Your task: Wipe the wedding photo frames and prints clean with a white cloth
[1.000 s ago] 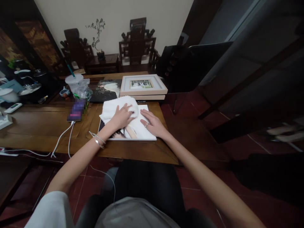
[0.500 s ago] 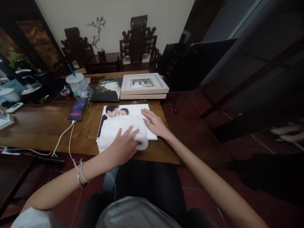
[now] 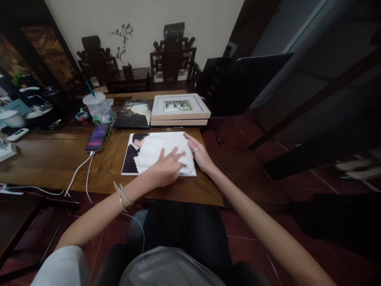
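Observation:
A white photo panel (image 3: 128, 166) lies flat near the front edge of the wooden table, printed with a person in a dark suit. Over most of its middle and right spreads a bunched white towel (image 3: 154, 149), hiding much of the picture. My left hand (image 3: 166, 169) presses on this towel, fingers spread over the top and the towel's right fold gathered by the fingertips. At the panel's right edge, my right hand (image 3: 202, 157), with a ring on one finger, holds the side and upper right corner. Its fingertips are partly hidden.
Behind the panel lie two stacked light-wood frames (image 3: 181, 115) and a dark photo panel (image 3: 133, 113). To the left are a phone (image 3: 97, 139) on a white charging cable (image 3: 77, 171) and a plastic cup (image 3: 94, 101) with a straw. A black chair (image 3: 256, 87) stands at right.
My left hand has moved the towel up and to the right across the panel. My right hand has shifted from lying on the panel to its right edge.

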